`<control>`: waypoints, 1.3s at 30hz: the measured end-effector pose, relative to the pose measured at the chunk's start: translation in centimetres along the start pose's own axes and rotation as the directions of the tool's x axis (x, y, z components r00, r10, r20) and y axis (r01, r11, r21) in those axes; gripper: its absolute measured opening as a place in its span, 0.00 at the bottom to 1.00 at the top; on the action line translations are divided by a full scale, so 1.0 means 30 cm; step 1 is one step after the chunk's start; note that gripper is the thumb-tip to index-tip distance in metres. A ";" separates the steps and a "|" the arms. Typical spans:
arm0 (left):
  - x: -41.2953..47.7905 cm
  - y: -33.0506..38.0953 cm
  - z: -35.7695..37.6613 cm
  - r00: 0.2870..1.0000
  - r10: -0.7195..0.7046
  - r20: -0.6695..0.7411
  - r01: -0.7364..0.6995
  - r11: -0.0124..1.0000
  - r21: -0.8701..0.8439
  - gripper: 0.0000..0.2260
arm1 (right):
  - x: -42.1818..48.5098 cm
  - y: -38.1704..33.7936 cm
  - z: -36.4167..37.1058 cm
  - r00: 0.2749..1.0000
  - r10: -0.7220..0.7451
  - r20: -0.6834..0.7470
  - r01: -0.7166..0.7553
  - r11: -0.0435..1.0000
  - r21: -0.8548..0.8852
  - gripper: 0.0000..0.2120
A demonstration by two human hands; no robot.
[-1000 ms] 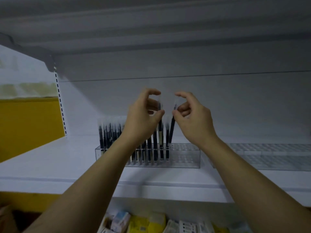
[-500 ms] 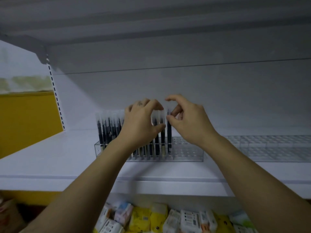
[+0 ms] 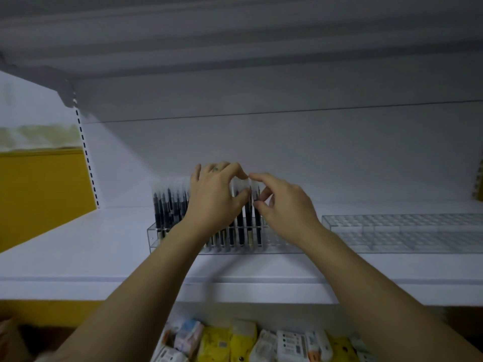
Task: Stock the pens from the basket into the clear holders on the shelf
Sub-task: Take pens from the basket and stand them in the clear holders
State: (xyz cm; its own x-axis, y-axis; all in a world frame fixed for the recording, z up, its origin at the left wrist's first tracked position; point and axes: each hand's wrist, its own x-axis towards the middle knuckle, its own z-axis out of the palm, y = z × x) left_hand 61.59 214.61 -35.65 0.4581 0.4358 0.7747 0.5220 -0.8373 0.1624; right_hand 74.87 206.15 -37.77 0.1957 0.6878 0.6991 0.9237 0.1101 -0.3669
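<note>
Hands: your left hand (image 3: 214, 202) and right hand (image 3: 286, 207) are both up at the row of pens (image 3: 167, 210), close together, with the index fingertips almost meeting above the caps.
Left hand: your fingers curl over the tops of the pens in the middle of the row and your thumb presses against a clear cap. The hand grips those tops and hides the pens behind it.
Right hand: your index finger arches over and your thumb closes in from below, pinching the capped top of the end pen (image 3: 258, 232). Your other fingers are loosely bent behind.
Pens: dark barrels with clear caps, upright and side by side in the left part of the clear holder (image 3: 285, 246).
End pen: rightmost of the row, upright, with its lower end down in the holder's cells.
Clear holder: a transparent gridded rack standing on the white shelf (image 3: 78, 257), set parallel to the shelf's front edge.
Neighbour: a second clear holder (image 3: 402, 231) of the same gridded kind, on the same shelf to your right, near the first but apart from it.
Surroundings: a yellow panel (image 3: 39, 194) and a slotted upright (image 3: 87, 163) stand at the shelf's left end. Yellow and white packets (image 3: 235, 343) lie on the level below.
</note>
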 end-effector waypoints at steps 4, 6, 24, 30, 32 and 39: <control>-0.015 0.005 -0.017 1.000 0.019 0.007 -0.019 0.999 0.027 0.10 | -0.022 0.000 0.003 0.999 0.015 0.029 -0.014 0.999 -0.050 0.30; -0.028 0.004 -0.030 0.999 0.047 0.009 -0.047 0.996 0.072 0.12 | -0.050 -0.002 0.002 0.998 0.031 0.047 -0.027 0.997 -0.075 0.35; -0.663 0.202 0.144 0.994 0.106 -0.016 -0.107 0.979 -0.175 0.12 | -0.651 0.064 -0.034 0.999 0.031 -0.027 -0.029 0.998 0.057 0.25; -0.946 0.215 0.321 0.958 -0.003 0.287 0.057 0.982 -0.180 0.15 | -0.926 0.165 0.063 0.960 0.248 0.128 -0.240 0.968 -0.077 0.22; -1.033 0.216 0.387 0.893 -0.073 0.445 0.152 0.978 -0.145 0.18 | -1.013 0.220 0.122 0.892 0.351 0.283 -0.317 0.935 -0.160 0.24; -1.322 0.202 0.635 0.541 -0.212 0.814 0.345 0.938 0.015 0.25 | -1.290 0.373 0.342 0.515 0.566 0.644 -0.426 0.821 -0.381 0.25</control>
State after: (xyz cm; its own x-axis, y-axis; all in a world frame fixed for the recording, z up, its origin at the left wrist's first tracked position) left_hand 60.30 198.54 -77.03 0.7230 0.6817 -0.1124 0.6584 -0.6306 0.4109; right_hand 74.25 188.12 -75.22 0.4113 0.8787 -0.2422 0.8005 -0.4753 -0.3651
